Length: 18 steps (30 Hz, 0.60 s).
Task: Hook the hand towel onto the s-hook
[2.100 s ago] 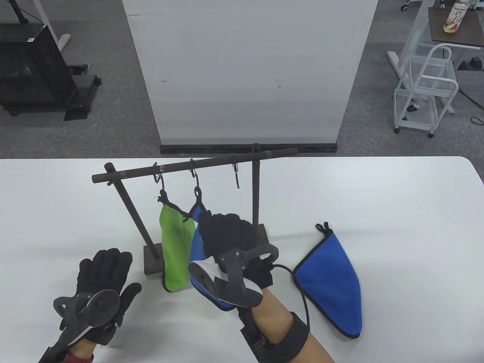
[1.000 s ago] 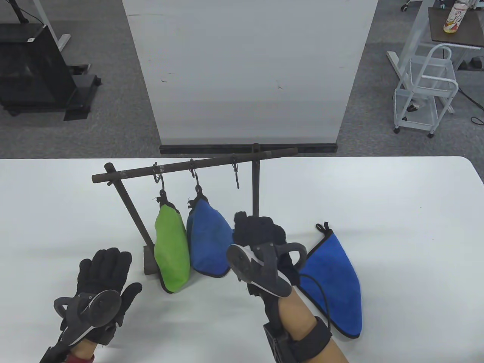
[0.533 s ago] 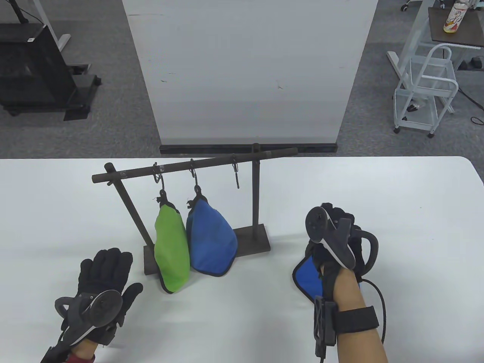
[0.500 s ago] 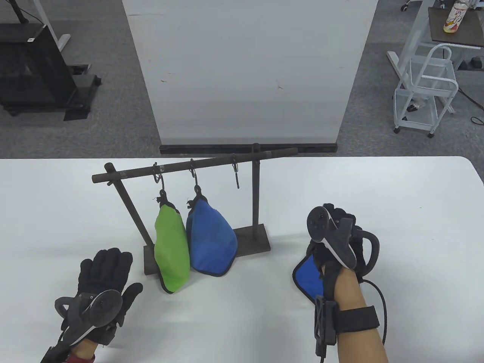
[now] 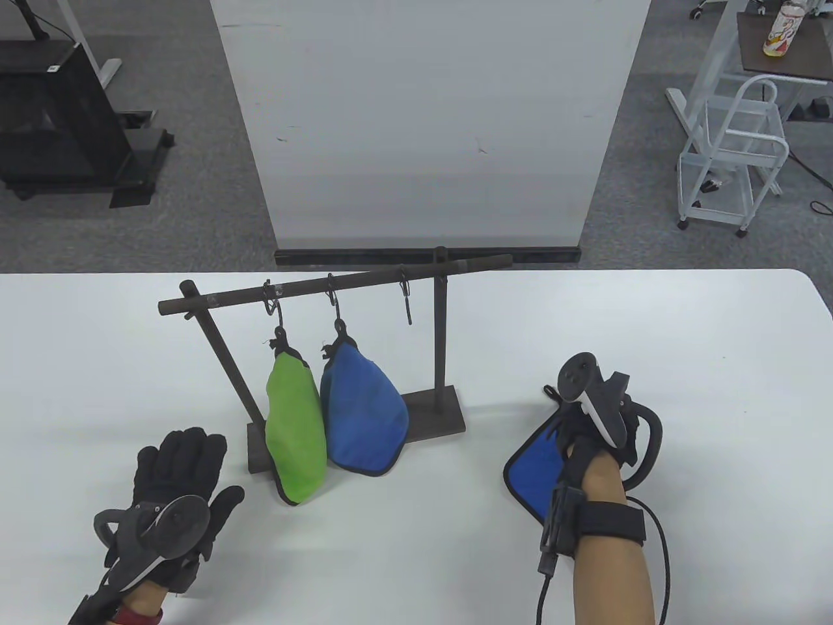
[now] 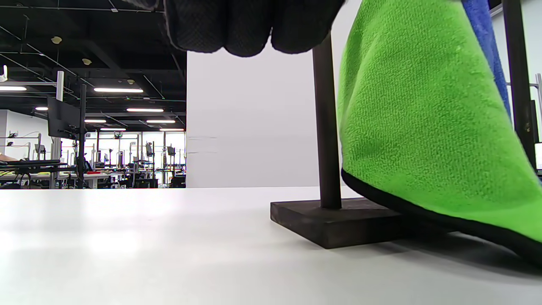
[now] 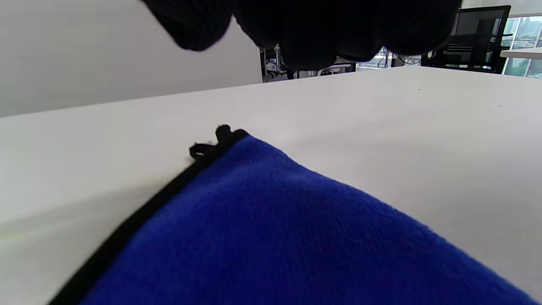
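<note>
A dark rack (image 5: 338,284) carries three S-hooks. A green towel (image 5: 296,430) hangs on the left hook and a blue towel (image 5: 364,416) on the middle one. The right S-hook (image 5: 407,299) is bare. A second blue towel (image 5: 533,465) lies flat on the table to the right of the rack, its black loop (image 5: 552,392) pointing away from me. My right hand (image 5: 576,426) is over this towel, just behind the loop. In the right wrist view its fingers (image 7: 317,29) hang above the towel (image 7: 275,228) and loop (image 7: 207,146), holding nothing. My left hand (image 5: 181,456) lies flat on the table, empty.
The rack's base plate (image 5: 429,410) sits between the hanging towels and the loose towel. In the left wrist view the green towel (image 6: 423,127) and the rack's left post (image 6: 326,127) are close to my left fingers (image 6: 250,25). A white panel (image 5: 423,124) stands behind the table.
My right hand let go of the hung blue towel, moved right across the rack base and came down over the loose blue towel. The left hand has not moved.
</note>
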{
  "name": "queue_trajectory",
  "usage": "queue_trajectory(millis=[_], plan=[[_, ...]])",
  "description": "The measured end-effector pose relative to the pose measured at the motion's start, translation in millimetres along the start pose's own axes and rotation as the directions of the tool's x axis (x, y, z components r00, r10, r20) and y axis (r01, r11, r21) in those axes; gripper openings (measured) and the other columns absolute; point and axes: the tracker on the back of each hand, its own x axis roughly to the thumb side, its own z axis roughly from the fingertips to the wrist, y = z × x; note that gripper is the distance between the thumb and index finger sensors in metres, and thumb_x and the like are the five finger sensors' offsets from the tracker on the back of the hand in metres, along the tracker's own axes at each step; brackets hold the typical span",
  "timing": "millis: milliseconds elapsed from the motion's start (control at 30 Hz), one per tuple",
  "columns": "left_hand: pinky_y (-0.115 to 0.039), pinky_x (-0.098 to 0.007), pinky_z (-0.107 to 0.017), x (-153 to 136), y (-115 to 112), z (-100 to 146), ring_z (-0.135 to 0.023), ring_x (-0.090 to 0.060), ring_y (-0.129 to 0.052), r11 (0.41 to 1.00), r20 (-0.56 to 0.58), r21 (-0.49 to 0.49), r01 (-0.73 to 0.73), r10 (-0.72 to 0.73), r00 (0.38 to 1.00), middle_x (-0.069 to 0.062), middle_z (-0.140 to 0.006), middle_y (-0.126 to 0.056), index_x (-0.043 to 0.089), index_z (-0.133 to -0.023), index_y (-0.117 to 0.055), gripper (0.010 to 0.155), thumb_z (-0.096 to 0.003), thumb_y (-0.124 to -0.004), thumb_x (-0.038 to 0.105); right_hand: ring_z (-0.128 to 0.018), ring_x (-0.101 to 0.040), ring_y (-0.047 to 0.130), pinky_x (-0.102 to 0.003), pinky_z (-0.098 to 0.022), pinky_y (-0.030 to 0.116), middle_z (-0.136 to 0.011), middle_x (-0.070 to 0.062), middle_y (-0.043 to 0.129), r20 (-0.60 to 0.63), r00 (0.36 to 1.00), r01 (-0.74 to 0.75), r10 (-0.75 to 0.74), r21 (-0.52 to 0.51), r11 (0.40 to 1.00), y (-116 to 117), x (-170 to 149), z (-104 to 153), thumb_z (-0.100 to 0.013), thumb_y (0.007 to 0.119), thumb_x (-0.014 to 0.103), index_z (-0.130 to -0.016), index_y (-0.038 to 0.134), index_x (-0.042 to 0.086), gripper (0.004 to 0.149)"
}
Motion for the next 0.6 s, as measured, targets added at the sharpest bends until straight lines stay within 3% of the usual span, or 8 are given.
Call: queue_trajectory(millis=[133,367,433,600], plan=[[-0.037,-0.057,-0.08,-2.3,1.0,-0.7,-0.109,-0.036,-0.051,1.0,-0.013,0.001,0.0,0.0,1.0,-0.004,-0.116,-0.047,0.03,-0.106,-0.051,0.08,-0.0356,-0.049,0.067,-0.09,-0.049,0.063,-0.056,-0.059,0.064,-0.1,-0.022,0.067,-0.107,0.994,0.015,-0.006,0.08,0.997,16.4,-6.0,-10.5,-0.045,0.077,0.039,-0.099,0.06,0.014,0.062],[-0.037,-0.058,-0.08,-4.5,-0.5,-1.6,-0.108,-0.036,-0.051,1.0,-0.021,-0.015,0.005,-0.005,1.0,-0.004,-0.116,-0.047,0.03,-0.106,-0.051,0.08,-0.0356,-0.05,0.067,-0.092,-0.051,0.053,-0.056,-0.06,0.058,-0.102,-0.024,0.061,-0.147,0.988,-0.023,0.049,0.169,0.985,32.8,-5.6,-19.0,-0.045,0.076,0.043,-0.103,0.05,0.01,0.071],[-0.037,-0.057,-0.08,-5.4,-0.9,-1.9,-0.108,-0.036,-0.052,1.0,-0.027,-0.019,0.005,-0.006,1.0,-0.004,-0.116,-0.047,0.03,-0.106,-0.052,0.08,-0.0356,-0.05,0.067,-0.094,-0.051,0.042,-0.057,-0.062,0.053,-0.106,-0.024,0.049,-0.155,0.985,-0.044,0.075,0.195,0.98,36.3,-4.4,-20.5,-0.045,0.075,0.047,-0.105,0.045,0.01,0.076],[-0.037,-0.057,-0.08,-9.0,-1.8,-2.7,-0.108,-0.036,-0.052,1.0,-0.04,-0.026,0.001,-0.002,0.999,-0.004,-0.116,-0.047,0.03,-0.106,-0.052,0.08,-0.0357,-0.05,0.067,-0.094,-0.05,0.038,-0.056,-0.062,0.051,-0.106,-0.024,0.045,-0.159,0.981,-0.071,0.113,0.25,0.966,46.3,-0.1,-23.3,-0.046,0.074,0.047,-0.103,0.053,0.011,0.071]])
